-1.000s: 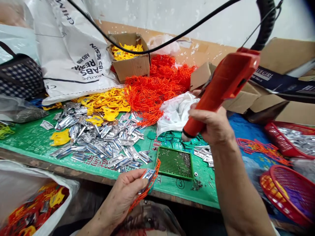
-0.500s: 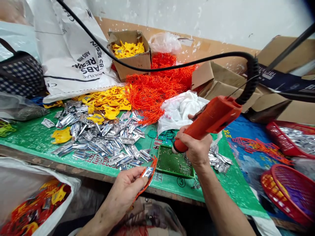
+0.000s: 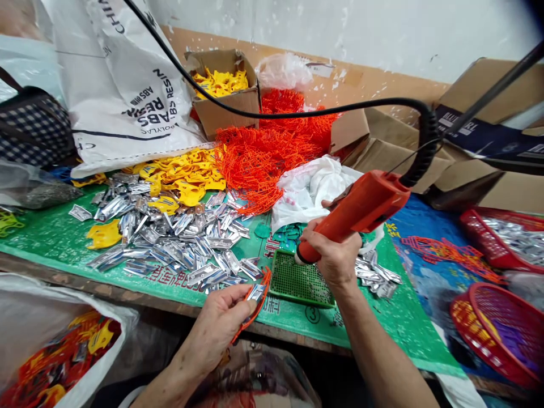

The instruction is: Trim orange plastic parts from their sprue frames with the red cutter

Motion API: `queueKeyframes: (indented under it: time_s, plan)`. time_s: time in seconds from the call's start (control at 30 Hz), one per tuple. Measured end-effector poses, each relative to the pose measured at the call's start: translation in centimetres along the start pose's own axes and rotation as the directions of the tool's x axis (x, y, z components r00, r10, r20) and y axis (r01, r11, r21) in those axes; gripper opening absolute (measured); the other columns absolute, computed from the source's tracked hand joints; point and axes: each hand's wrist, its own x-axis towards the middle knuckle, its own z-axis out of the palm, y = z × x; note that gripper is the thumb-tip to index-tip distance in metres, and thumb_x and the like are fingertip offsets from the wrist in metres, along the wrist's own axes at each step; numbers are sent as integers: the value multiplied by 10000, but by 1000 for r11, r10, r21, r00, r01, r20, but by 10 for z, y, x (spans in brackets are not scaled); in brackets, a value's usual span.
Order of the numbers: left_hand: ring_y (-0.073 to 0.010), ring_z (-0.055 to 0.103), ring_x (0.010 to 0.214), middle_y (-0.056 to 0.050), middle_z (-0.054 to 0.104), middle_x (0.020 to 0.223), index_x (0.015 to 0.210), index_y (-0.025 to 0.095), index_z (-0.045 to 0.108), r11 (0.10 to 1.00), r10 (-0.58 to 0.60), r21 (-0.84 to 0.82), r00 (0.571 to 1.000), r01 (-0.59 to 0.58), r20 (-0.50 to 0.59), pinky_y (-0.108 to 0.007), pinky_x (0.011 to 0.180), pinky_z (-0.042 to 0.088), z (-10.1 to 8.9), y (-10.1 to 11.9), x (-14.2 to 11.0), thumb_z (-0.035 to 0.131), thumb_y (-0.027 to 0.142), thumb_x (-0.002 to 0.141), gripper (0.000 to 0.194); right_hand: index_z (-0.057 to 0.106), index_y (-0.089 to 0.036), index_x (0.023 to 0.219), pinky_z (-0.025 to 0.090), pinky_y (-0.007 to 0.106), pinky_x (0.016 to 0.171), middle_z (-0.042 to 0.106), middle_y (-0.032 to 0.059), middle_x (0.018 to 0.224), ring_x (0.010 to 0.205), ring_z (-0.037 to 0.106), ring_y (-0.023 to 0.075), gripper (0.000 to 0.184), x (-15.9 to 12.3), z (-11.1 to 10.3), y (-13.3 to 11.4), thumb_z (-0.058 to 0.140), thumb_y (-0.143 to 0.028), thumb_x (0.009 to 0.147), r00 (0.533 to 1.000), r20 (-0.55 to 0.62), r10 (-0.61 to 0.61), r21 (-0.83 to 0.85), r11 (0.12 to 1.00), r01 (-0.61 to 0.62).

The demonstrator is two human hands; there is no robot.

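My right hand (image 3: 335,249) is wrapped round an orange electric screwdriver (image 3: 361,208) on a black coiled cable (image 3: 297,113). Its tip points down at a small green perforated tray (image 3: 297,279) on the green mat. My left hand (image 3: 223,317) is at the bench's front edge and pinches a silver metal piece together with an orange plastic frame (image 3: 257,297). A heap of silver metal pieces (image 3: 178,235) lies just left of the tray.
Yellow plastic parts (image 3: 182,178) and a pile of orange frames (image 3: 263,153) lie behind the metal heap, beside a cardboard box (image 3: 225,107) and a white resin sack (image 3: 123,96). Red baskets (image 3: 497,328) stand at right. A bag of finished parts (image 3: 51,351) hangs at lower left.
My right hand brought the screwdriver down and left, from raised above the bench to just over the green tray. My left hand stayed almost still with its piece.
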Motion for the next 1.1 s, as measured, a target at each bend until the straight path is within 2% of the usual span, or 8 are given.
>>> queueKeyframes:
  time_s: [0.17,0.3,0.5,0.73,0.87,1.0,1.1]
  plan:
    - [-176,571,658,-15,658,667,836,153,767,999,-46,-23,999,47,28,-250,629,435,2,3,1,713,404,741,274,624,-204,862,508,350,548,612,-50,609,508,553,140,303,-2,2,-2,728,-217,577,1000,-9,-8,10,1000,8]
    - [-173,577,669,-21,679,707,868,156,769,999,-43,-23,999,43,-2,-249,640,437,3,1,2,718,402,733,285,617,-198,761,515,359,572,628,-25,631,535,563,144,206,-3,0,-2,732,-213,590,1000,-14,-27,-25,999,26]
    - [-160,577,680,-13,684,738,901,163,765,994,-72,-85,997,72,5,-250,665,428,3,-3,4,719,350,729,257,639,-190,828,495,346,557,633,-35,621,521,558,139,264,-3,-2,-1,746,-201,586,1000,-16,-26,22,999,27]
    - [-96,458,566,30,623,642,770,161,752,977,-112,-184,993,104,-35,-205,546,331,5,4,3,750,269,659,156,633,-198,792,481,333,547,641,-38,625,515,562,133,222,-4,-1,0,745,-169,602,999,-7,-41,29,999,41]
    - [-96,458,570,29,621,634,761,160,753,971,-128,-211,991,116,-45,-203,550,333,6,5,3,750,261,647,152,645,-197,845,487,330,545,638,-46,619,511,558,132,255,-3,-3,3,743,-196,610,999,-5,-41,45,998,41]
    - [-90,456,574,31,620,634,746,163,757,966,-137,-228,989,121,-54,-201,562,334,5,3,3,760,256,638,143,622,-195,700,493,328,543,637,-27,626,529,560,135,140,-2,-6,6,738,-190,622,997,-7,-73,15,997,73]
    - [-88,457,582,32,619,639,747,165,761,966,-139,-228,989,123,-56,-201,570,335,5,3,2,761,255,641,139,630,-200,736,489,318,526,643,-31,630,527,559,136,163,-1,-7,4,744,-174,621,998,-6,-70,13,997,70]
